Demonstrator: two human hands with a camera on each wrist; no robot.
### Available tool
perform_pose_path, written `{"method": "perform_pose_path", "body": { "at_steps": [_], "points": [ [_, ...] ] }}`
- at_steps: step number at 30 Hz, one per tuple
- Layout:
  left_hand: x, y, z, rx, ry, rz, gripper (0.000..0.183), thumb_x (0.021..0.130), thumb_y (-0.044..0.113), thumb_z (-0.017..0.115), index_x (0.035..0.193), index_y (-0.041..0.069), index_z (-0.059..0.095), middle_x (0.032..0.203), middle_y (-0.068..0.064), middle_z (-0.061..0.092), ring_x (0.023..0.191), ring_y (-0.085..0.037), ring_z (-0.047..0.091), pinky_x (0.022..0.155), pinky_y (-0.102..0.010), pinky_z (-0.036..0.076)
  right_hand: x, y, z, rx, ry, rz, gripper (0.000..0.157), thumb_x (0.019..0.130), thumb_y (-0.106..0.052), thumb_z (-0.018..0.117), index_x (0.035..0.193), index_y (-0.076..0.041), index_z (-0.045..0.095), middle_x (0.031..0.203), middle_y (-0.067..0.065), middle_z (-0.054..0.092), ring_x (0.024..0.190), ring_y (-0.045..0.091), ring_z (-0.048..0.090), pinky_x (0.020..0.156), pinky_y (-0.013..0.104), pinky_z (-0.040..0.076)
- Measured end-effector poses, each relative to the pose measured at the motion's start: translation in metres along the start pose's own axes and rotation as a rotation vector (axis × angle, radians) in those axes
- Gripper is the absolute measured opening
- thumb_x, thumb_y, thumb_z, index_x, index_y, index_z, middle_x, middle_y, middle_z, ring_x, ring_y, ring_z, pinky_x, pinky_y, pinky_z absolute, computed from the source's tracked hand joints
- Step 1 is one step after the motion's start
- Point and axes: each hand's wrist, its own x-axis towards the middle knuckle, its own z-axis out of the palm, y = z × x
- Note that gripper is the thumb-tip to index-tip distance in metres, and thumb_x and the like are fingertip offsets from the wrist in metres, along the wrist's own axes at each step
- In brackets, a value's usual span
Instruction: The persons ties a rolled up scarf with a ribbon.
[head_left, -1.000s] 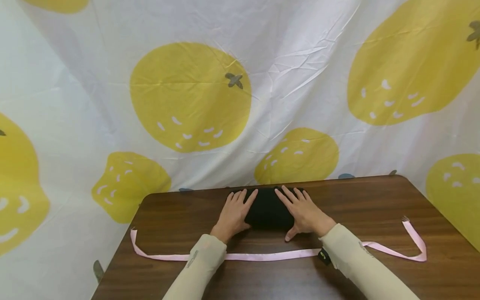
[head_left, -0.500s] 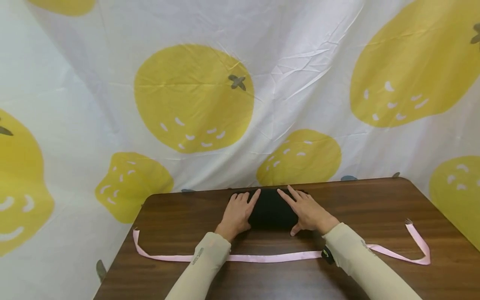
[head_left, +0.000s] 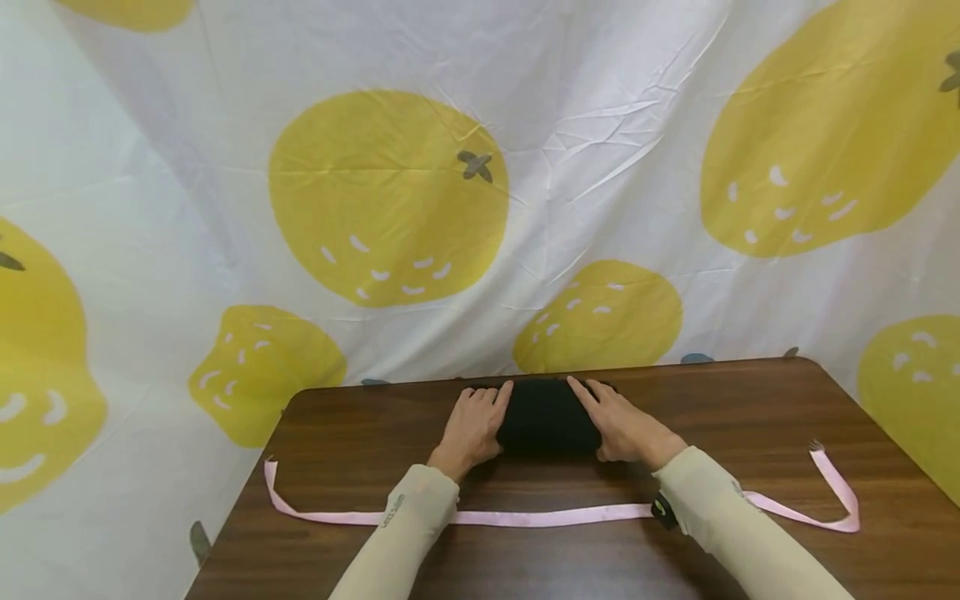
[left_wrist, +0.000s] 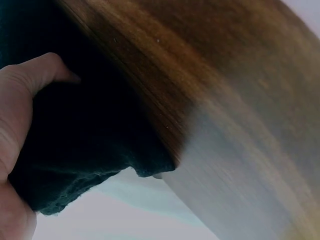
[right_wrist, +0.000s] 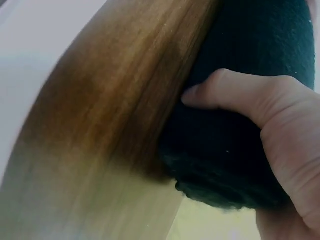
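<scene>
A dark, nearly black rolled-up towel (head_left: 547, 418) lies crosswise near the table's far edge. My left hand (head_left: 471, 423) grips its left part, the thumb pressed into the near side in the left wrist view, where the fuzzy towel end (left_wrist: 100, 172) shows. At the other end my right hand (head_left: 628, 427) holds the roll, its thumb bent against the near side. Rolled, fuzzy layers show at the towel's right end (right_wrist: 220, 187) in the right wrist view. Most fingers of both hands are hidden behind the cloth in the wrist views.
A pink ribbon (head_left: 540, 517) stretches across the brown wooden table (head_left: 510, 562), passing beneath both forearms, its ends bent toward the far side. Behind the table hangs a white curtain (head_left: 585, 208) printed with yellow fruit.
Both hands have closed in from spread fingers to a grip on the towel. The right thumb, earlier splayed toward the near side, now sits against the roll. The ribbon stays put.
</scene>
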Motion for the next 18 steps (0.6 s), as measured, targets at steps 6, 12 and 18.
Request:
{"method": "perform_pose_path", "body": {
  "at_steps": [6, 12, 18],
  "points": [
    [-0.003, 0.0, -0.003, -0.004, 0.019, -0.005, 0.091, 0.058, 0.046, 0.083, 0.129, 0.009, 0.039, 0.112, -0.003, 0.062, 0.104, -0.021, 0.058, 0.09, -0.037, 0.042, -0.002, 0.005, 0.003, -0.188, 0.195, -0.129, 0.106, 0.05, -0.02, 0.09, 0.138, 0.001, 0.036, 0.124, 0.022, 0.051, 0.117, 0.04, 0.047, 0.101, 0.051, 0.036],
    [-0.01, 0.001, -0.007, -0.047, 0.033, -0.016, 0.089, 0.056, 0.047, 0.084, 0.126, 0.011, 0.042, 0.113, -0.004, 0.062, 0.109, -0.023, 0.056, 0.099, -0.042, 0.038, -0.005, 0.005, 0.0, -0.229, 0.268, -0.155, 0.097, 0.05, -0.021, 0.089, 0.133, -0.002, 0.043, 0.116, 0.016, 0.057, 0.112, 0.037, 0.052, 0.099, 0.047, 0.039],
    [-0.014, -0.001, -0.008, -0.066, 0.026, -0.028, 0.094, 0.057, 0.048, 0.085, 0.131, 0.012, 0.039, 0.118, -0.004, 0.059, 0.115, -0.023, 0.052, 0.102, -0.043, 0.036, -0.009, 0.004, -0.004, -0.191, 0.278, -0.149, 0.096, 0.052, -0.022, 0.089, 0.134, -0.004, 0.042, 0.117, 0.017, 0.056, 0.105, 0.033, 0.056, 0.09, 0.046, 0.045]
  ]
}}
